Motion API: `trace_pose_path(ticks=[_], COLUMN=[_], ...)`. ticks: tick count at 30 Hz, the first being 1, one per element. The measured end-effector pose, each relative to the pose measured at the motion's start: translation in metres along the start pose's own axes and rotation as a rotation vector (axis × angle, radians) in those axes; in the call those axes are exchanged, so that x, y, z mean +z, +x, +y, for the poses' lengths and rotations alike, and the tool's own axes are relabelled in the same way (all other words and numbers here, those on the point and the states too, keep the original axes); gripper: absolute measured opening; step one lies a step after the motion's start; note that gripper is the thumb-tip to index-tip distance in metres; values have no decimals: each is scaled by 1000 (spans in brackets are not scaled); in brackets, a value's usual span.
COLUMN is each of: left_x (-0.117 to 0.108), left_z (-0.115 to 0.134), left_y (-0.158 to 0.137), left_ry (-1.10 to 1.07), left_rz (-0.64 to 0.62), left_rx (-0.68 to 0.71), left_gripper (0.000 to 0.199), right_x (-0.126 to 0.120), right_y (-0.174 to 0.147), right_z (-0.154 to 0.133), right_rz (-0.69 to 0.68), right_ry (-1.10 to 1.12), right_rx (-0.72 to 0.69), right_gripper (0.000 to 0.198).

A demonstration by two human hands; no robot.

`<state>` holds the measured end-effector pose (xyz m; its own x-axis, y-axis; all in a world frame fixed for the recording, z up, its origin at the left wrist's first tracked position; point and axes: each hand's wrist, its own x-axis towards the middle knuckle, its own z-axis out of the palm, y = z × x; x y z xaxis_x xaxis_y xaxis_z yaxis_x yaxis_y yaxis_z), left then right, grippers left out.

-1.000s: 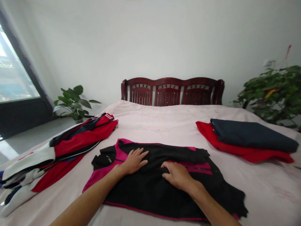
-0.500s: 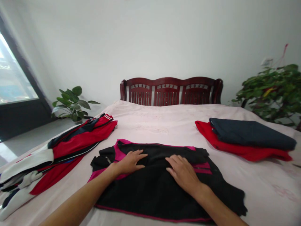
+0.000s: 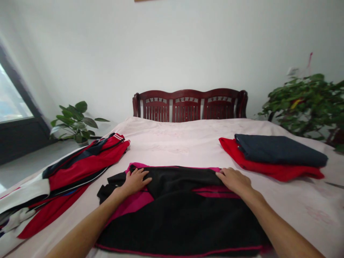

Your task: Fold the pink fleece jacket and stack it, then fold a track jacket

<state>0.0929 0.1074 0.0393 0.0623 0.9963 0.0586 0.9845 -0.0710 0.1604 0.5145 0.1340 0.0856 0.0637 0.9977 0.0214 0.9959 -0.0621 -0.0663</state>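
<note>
Now pressed flat, fingers spread: left hand (image 3: 134, 180) at ten o'clock, right hand (image 3: 234, 180) at two o'clock of black-and-magenta knit jacket (image 3: 177, 211) on pink-sheeted bed (image 3: 188, 143), gripping nothing. Best kept level, smoothing outward evenly to avoid bunching the folded upper edge.

You will find no lettering, number, brand mark or sign that can be read here. The black and magenta knit jacket (image 3: 177, 208) spread on the pale pink bed sheet (image 3: 188, 143) shows only plain stripes, and nothing legible sits near its collar. The red, black and white track jacket (image 3: 80, 165) carries white stripes but no words. The folded dark navy garment (image 3: 279, 154) on the folded red garment (image 3: 268, 170) is plain, as far as you can see from this view.
</note>
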Motion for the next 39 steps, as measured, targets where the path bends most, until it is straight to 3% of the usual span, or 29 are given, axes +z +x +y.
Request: trace_pose_path(ticks=[2, 4, 7, 11, 14, 17, 22, 25, 29, 34, 37, 39], left_x=[-8, -13, -7, 12, 21, 23, 23, 27, 34, 33, 23, 15], left_z=[23, 51, 90, 117, 120, 119, 116, 115, 112, 110, 108, 103], left_y=[-2, -8, -21, -34, -37, -37, -37, -37, -36, -42, -45, -42], left_ry=[-63, -182, -294, -201, -124, -100, -109, -129, -153, -181, -308, -430], left_rz=[103, 144, 85, -69, -100, -110, -117, -116, -103, -128, -167, -109], left_rx=[70, 236, 411, 449, 435, 443, 469, 479, 504, 522, 541, 514], left_gripper=[42, 34, 34, 48, 52, 53, 51, 51, 53, 53, 45, 39], right_x=[-8, -14, -19, -13, -2, 7, 9, 6, 12, 18, 1, -13], right_y=[2, 2, 4, 7, 9, 8, 15, 23, 24, 20, 17, 12], right_z=[2, 5, 14, 28, 33, 32, 25, 23, 23, 22, 13, -2], right_rz=[-24, -18, -71, -154, -108, 87, 331, 341, 267, 67, 64, 118], right_ry=[14, 38, 74, 192, 291, 306, 513, 619, 375, -15, -85, -118], right_rx=[37, 103, 211, 185, 141, 58, -79, -15, 123, 73, 73, 37], right_gripper=[46, 51, 61, 53, 35, 23, 21, 29, 32, 37, 32, 32])
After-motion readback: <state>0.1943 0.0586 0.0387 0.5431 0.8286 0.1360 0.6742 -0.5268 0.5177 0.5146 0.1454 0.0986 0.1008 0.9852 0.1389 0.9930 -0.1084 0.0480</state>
